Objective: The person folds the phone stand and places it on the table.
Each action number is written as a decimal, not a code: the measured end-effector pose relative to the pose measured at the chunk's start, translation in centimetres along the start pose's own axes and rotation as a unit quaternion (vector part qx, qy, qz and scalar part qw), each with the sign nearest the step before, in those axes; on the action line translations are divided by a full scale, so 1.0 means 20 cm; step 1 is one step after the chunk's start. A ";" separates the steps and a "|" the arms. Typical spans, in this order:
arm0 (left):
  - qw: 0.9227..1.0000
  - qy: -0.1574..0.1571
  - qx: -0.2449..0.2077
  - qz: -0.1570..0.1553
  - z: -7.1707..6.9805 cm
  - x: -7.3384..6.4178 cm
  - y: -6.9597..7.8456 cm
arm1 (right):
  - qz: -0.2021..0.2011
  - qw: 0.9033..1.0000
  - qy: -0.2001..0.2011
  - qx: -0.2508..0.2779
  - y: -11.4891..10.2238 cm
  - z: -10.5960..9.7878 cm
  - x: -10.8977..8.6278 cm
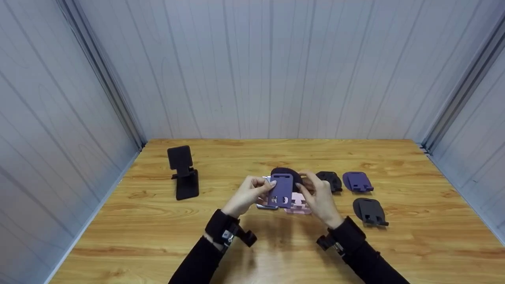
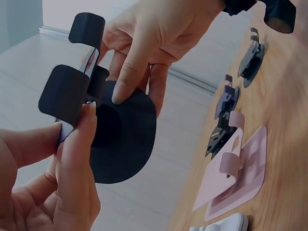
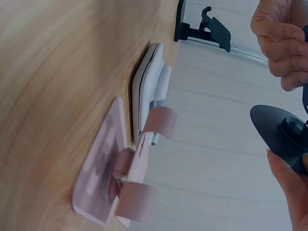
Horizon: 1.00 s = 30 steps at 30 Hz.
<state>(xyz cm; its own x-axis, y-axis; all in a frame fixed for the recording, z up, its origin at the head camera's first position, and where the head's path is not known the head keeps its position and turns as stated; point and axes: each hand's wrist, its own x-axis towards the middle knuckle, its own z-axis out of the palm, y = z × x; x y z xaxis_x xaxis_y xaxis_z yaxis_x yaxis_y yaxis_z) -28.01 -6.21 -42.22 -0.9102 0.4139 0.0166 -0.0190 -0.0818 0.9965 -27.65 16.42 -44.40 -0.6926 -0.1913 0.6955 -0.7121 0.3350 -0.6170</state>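
Both hands hold a dark purple phone stand (image 1: pixel 282 193) raised over the table, its flat plate unfolded away from its round base (image 2: pixel 130 139). My left hand (image 1: pixel 247 194) pinches the plate between thumb and fingers, close to the two hooked lips in the left wrist view. With thumb and fingers, my right hand (image 1: pixel 322 200) grips the edge of the round base. Below and behind the held stand are a folded pink phone stand (image 3: pixel 98 178) and a white one (image 3: pixel 148 82), both partly hidden in the head view.
An unfolded black phone stand (image 1: pixel 187 186) stands at the left of the wooden table (image 1: pixel 158 240). On the right lie a folded black stand (image 1: pixel 330 180), a purple one (image 1: pixel 358 181) and a dark grey one (image 1: pixel 370 211). Pale panel walls (image 1: pixel 252 71) enclose the table's back and sides.
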 end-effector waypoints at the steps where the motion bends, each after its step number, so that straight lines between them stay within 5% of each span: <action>1: 1.000 0.002 0.000 -0.003 0.00 0.00 0.00 | -0.006 1.000 0.000 -0.002 0.00 0.00 0.00; 6: 1.000 0.009 0.005 0.009 0.01 0.00 0.02 | 0.008 1.000 -0.002 0.023 -0.01 -0.01 0.00; 10: 0.997 0.021 0.057 0.048 0.02 -0.01 0.05 | 0.059 0.996 -0.009 0.070 -0.02 -0.02 0.01; 15: 0.969 0.091 0.191 0.126 0.03 -0.03 0.07 | 0.133 0.982 -0.028 0.128 -0.05 -0.03 0.02; 17: 0.960 0.111 0.221 0.132 0.03 -0.03 0.07 | 0.158 0.976 -0.039 0.146 -0.06 -0.03 0.03; 24: 0.990 0.023 0.130 0.053 0.03 -0.03 0.07 | 0.213 0.955 -0.054 0.197 -0.07 -0.04 0.03; 27: 0.994 0.021 0.100 0.044 0.04 -0.03 0.06 | 0.228 0.950 -0.054 0.207 -0.07 -0.04 0.03; 30: 0.995 0.030 0.087 0.043 0.04 -0.02 0.06 | 0.254 0.934 -0.068 0.240 -0.08 -0.05 0.04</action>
<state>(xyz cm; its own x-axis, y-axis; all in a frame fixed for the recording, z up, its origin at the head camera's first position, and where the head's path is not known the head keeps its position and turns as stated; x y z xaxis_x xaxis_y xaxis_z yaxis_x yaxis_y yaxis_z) -27.30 -5.77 -41.03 -0.9282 0.3578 0.1022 0.1271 0.0468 0.9908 -26.96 16.67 -42.53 -0.9403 -0.2466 0.2345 -0.2338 -0.0325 -0.9717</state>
